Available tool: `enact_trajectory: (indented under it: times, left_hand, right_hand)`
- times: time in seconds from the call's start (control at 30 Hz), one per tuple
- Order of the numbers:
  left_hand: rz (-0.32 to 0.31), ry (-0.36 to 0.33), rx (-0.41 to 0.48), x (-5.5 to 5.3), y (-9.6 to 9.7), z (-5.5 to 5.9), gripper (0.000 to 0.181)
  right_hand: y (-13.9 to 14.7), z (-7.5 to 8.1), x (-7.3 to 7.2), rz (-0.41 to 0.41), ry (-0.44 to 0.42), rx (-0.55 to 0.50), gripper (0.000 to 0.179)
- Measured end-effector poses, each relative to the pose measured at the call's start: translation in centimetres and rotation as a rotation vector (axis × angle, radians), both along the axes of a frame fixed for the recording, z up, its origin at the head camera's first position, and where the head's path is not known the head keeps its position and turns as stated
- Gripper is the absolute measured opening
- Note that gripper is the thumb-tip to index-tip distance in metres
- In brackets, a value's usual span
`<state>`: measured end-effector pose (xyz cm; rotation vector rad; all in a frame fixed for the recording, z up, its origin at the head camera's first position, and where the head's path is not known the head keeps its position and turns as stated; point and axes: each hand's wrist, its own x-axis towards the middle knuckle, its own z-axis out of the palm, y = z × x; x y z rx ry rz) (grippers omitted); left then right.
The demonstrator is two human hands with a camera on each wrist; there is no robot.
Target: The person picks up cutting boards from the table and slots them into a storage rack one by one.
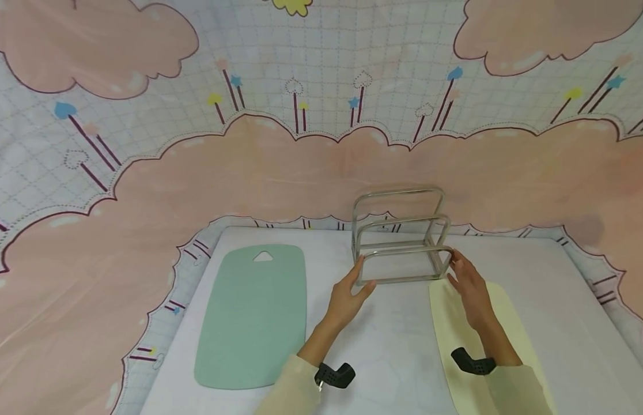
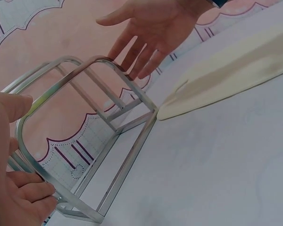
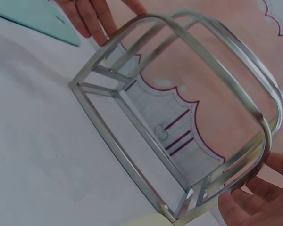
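A silver metal rack [image 1: 404, 280] with several rounded upright loops stands on the table. My left hand [image 1: 344, 301] is at its left side, thumb and fingers apart, with the fingers lightly bent against the metal. At the opposite side, my right hand [image 1: 471, 291] touches the near loop with its fingertips. The left wrist view shows the right hand's fingers [image 2: 142, 54] nearly straight and its thumb away from the bar. In the right wrist view, the left hand's fingers [image 3: 87, 19] extend along the rack's far end.
To the left lies a green cutting board [image 1: 254, 317] with a triangular hole. A pale yellow board [image 1: 451, 340] lies beneath my right arm, its far end near the rack. Behind the white table [image 1: 389, 340] hangs a printed cloth [image 1: 301, 178] with clouds.
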<state>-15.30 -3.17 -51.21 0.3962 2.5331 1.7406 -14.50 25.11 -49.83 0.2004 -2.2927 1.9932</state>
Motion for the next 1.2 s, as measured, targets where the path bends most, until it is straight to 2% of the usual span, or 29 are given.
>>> enact_trajectory:
  times: [0.37, 0.57, 0.93, 1.2]
  left_hand:
    - [0.015, 0.028, 0.022, 0.9, -0.8, -0.1, 0.066]
    - [0.027, 0.029, 0.018, 1.5, -1.3, 0.0, 0.065]
    - [0.031, 0.046, 0.005, 1.8, -2.5, 0.0, 0.065]
    - [0.047, 0.050, 0.030, 2.3, -3.0, 0.1, 0.064]
  right_hand:
    - [-0.9, 0.1, 0.3, -0.021, -0.030, 0.073, 0.055]
    - [-1.3, 0.0, 0.3, -0.001, -0.038, 0.068, 0.055]
    - [-2.1, -0.1, 0.8, 0.018, -0.039, 0.040, 0.054]
    - [-2.6, 0.0, 0.8, 0.023, -0.034, 0.036, 0.054]
